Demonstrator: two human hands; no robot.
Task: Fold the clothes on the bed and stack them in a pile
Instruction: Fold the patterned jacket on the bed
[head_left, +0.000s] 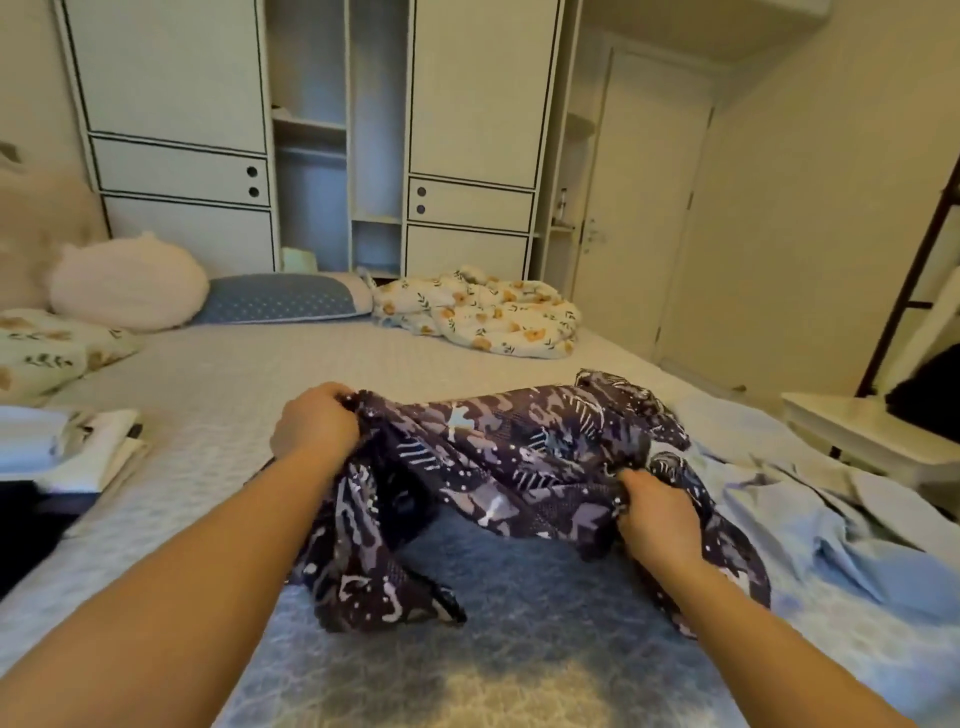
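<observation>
On the bed (311, 358), centre: dark patterned garment (498, 457) unfolded, raised, pinched by curled fingers of left hand (314, 423) and right hand (657, 514). At left: folded pile (67, 447), started. At right: light blue clothes (810, 499), unfolded, pending.

The person's two forearms are bare from the frame's lower edge to the wrists, and neither the bare left hand (314, 423) nor the bare right hand (655, 519) shows any covering.
</observation>
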